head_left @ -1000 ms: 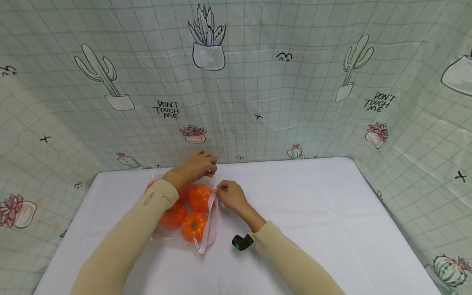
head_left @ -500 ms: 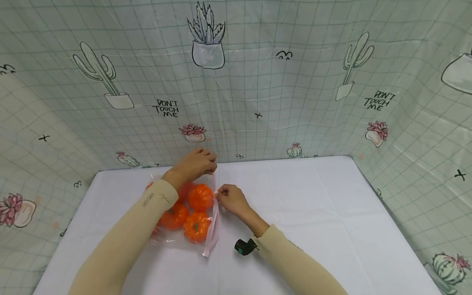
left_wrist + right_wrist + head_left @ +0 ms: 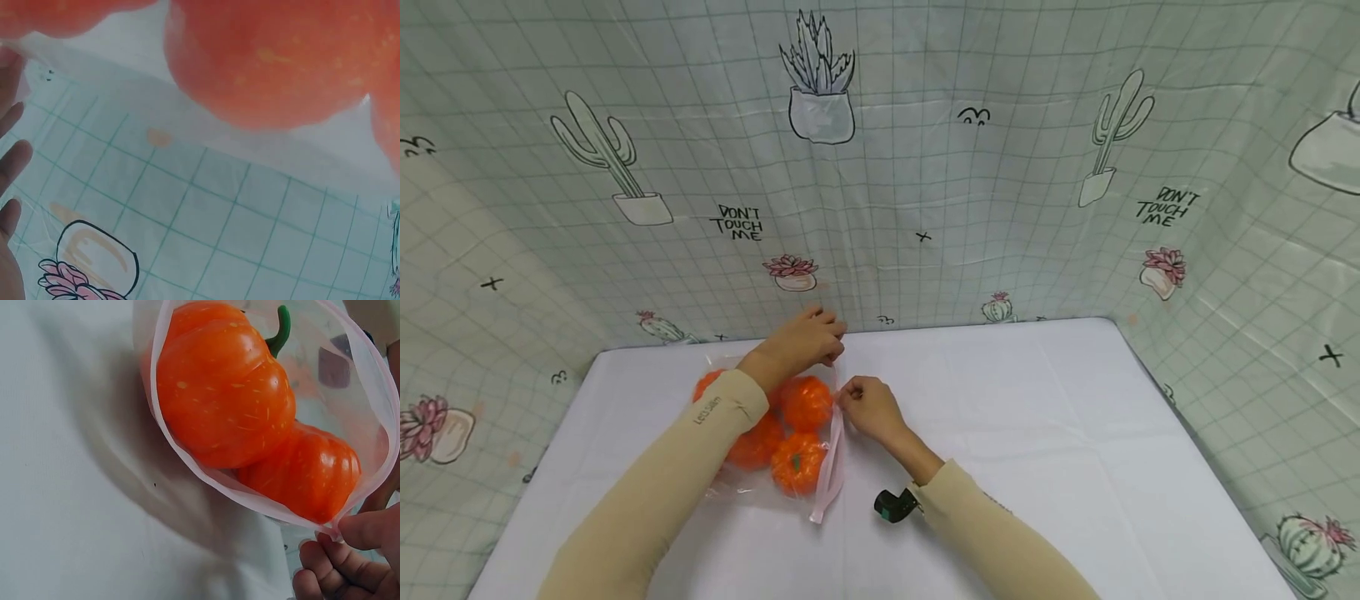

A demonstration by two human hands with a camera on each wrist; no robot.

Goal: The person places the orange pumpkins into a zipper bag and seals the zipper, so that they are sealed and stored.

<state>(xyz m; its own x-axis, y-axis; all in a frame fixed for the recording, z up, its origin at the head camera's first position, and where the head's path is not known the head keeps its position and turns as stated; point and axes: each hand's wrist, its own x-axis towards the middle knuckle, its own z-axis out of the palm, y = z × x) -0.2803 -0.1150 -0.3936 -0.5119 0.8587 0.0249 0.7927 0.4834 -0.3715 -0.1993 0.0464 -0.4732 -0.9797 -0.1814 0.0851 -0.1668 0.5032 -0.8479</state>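
A clear plastic bag with a pink rim (image 3: 829, 479) lies on the left half of the table, holding several orange toy pumpkins (image 3: 797, 463). At the bag's far corner, my left hand (image 3: 805, 340) pinches the rim; its forearm covers part of the pumpkins. In the left wrist view only some fingers (image 3: 14, 165) show at the left edge. My right hand (image 3: 872, 407) pinches the same rim partway along it. The right wrist view shows the mouth gaping, with a green-stemmed pumpkin (image 3: 219, 387) just inside and thumb and forefinger of the right hand (image 3: 350, 562) on the rim.
White cloth covers the table (image 3: 1037, 433). Behind it hangs a grid-patterned curtain (image 3: 910, 183) with cactus drawings, close beyond the left hand. A small black device (image 3: 893, 505) is worn at the right wrist.
My right hand has shifted slightly toward me along the rim, and the rim's near end has moved a little nearer. My left hand has shifted slightly to the right.
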